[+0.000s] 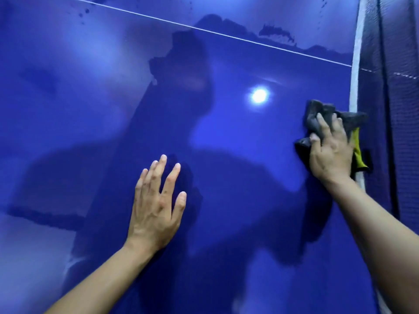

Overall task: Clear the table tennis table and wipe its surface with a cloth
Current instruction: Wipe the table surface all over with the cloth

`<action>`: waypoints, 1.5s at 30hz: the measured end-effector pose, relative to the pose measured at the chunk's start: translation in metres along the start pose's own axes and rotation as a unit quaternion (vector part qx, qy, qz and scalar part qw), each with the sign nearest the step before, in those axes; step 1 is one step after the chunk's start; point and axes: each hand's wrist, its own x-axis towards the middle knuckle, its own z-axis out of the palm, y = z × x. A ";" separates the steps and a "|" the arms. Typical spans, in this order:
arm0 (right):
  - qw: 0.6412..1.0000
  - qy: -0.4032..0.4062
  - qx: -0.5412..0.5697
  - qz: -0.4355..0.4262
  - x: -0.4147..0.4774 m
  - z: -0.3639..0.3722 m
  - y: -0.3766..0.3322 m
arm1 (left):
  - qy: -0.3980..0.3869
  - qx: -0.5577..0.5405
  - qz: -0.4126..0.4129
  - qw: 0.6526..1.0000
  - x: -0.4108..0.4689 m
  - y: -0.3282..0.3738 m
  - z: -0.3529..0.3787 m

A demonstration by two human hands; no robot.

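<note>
The blue table tennis table [238,173] fills the view, glossy and wet in a dark patch across its middle. My right hand [330,150] presses a crumpled dark grey cloth [317,116] with a yellow patch flat on the table, right beside the net. My left hand [156,205] lies palm down on the surface with its fingers spread and holds nothing. A thin white centre line [204,30] runs across the far part of the table.
The net [390,109], dark mesh with a white top band [356,71], stands along the right edge of the view. A ceiling lamp is mirrored as a bright spot [259,95] in the wet surface. Dark droplets dot the far dry area.
</note>
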 end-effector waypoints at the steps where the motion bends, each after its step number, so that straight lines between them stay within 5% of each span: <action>1: 1.000 -0.002 0.001 -0.031 0.000 0.007 -0.034 | 0.000 0.014 0.003 1.000 -0.004 -0.010 -0.005; 8: 0.972 -0.065 0.030 -0.225 -0.021 0.060 -0.297 | -0.013 0.067 0.005 0.998 -0.038 -0.065 -0.027; 12: 0.965 -0.091 0.052 -0.240 -0.034 0.067 -0.359 | -0.014 0.070 0.011 0.997 -0.038 -0.063 -0.029; 17: 0.976 -0.106 0.062 -0.180 -0.033 0.055 -0.310 | 0.021 0.064 -0.037 0.997 -0.036 -0.041 -0.022; 25: 0.997 -0.026 0.019 0.072 -0.045 0.007 -0.047 | 0.011 0.064 0.083 0.994 -0.070 0.018 0.013; 31: 0.984 0.007 0.006 0.179 -0.058 -0.015 0.075 | 0.000 0.063 0.064 0.996 -0.079 0.022 0.026; 38: 0.986 0.026 0.011 0.167 -0.069 -0.010 0.041 | -0.016 0.027 0.076 0.997 -0.081 0.009 0.014; 45: 0.999 -0.024 -0.023 -0.038 -0.098 0.026 -0.175 | 0.004 0.057 0.072 0.996 -0.129 -0.033 0.004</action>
